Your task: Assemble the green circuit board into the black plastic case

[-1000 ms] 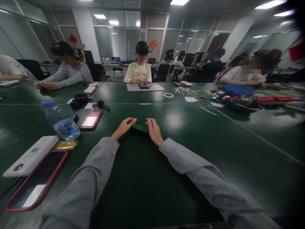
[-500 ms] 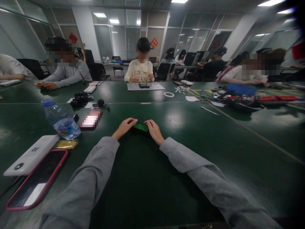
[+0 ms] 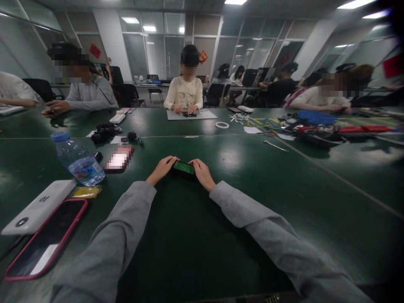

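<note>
Between my two hands, a small flat green circuit board [image 3: 184, 167] with light markings and a black edge is held tilted, face toward me, just over the table. My left hand [image 3: 162, 169] pinches its left end, thumb along the top corner. At the opposite end my right hand [image 3: 202, 173] grips it with closed fingers. The fingertips behind the board are hidden. Whether its lower edge touches the table, I cannot tell.
Left of my arm are a water bottle [image 3: 78, 162], a yellow packet [image 3: 86, 192], a white power bank [image 3: 38, 208] and a red-cased phone [image 3: 47, 240]. Farther off lie another phone [image 3: 119, 158], a wrench [image 3: 275, 146], a tape roll [image 3: 222, 125] and tangled cables. Several people sit around.
The circuit board has tilted slightly, showing more of its green face, while both hands keep hold of it. The whole view has shifted a little. Across the table, a person's hands have come lower.
</note>
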Demonstrator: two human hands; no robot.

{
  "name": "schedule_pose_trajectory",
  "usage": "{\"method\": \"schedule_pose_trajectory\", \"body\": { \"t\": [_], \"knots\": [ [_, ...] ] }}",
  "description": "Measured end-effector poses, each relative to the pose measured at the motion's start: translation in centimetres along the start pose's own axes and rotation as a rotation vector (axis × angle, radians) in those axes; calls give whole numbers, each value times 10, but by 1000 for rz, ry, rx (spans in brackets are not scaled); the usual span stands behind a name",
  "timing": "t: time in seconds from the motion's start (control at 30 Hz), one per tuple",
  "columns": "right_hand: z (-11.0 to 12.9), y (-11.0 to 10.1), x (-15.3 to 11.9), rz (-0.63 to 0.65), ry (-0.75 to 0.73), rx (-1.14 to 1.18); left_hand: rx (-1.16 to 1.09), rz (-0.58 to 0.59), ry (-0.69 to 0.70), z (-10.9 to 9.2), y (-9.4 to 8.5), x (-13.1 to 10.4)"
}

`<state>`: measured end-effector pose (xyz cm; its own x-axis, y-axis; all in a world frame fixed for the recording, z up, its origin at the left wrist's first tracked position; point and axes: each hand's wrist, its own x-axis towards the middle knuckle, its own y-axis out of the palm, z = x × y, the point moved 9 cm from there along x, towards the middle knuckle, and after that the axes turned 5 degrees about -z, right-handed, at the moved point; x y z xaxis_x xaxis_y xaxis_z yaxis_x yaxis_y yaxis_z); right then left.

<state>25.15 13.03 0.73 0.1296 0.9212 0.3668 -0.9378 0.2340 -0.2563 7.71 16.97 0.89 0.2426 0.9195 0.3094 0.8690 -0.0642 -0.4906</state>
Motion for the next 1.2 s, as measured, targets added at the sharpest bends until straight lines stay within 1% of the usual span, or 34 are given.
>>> {"method": "schedule_pose_trajectory", "body": {
  "t": [0.2,0.3,0.67,0.87,1.03,1.2],
  "knots": [
    [1,0,-1,5,7,3,8,-30,27,7,0,4],
    [0,0,0,13,7,-24,8,-26,34,9,1,6],
    [0,1,1,11,-48,-73,71,-20,34,7,1,5],
    [1,0,2,-7,-65,-86,81,-46,74,6,-1,4],
    [1,-3,-1,-19,-60,-90,86,-84,57,5,-6,-5],
    [6,-5,-16,-1,-72,-109,84,-153,56,0,-18,-28]
  ]
}}
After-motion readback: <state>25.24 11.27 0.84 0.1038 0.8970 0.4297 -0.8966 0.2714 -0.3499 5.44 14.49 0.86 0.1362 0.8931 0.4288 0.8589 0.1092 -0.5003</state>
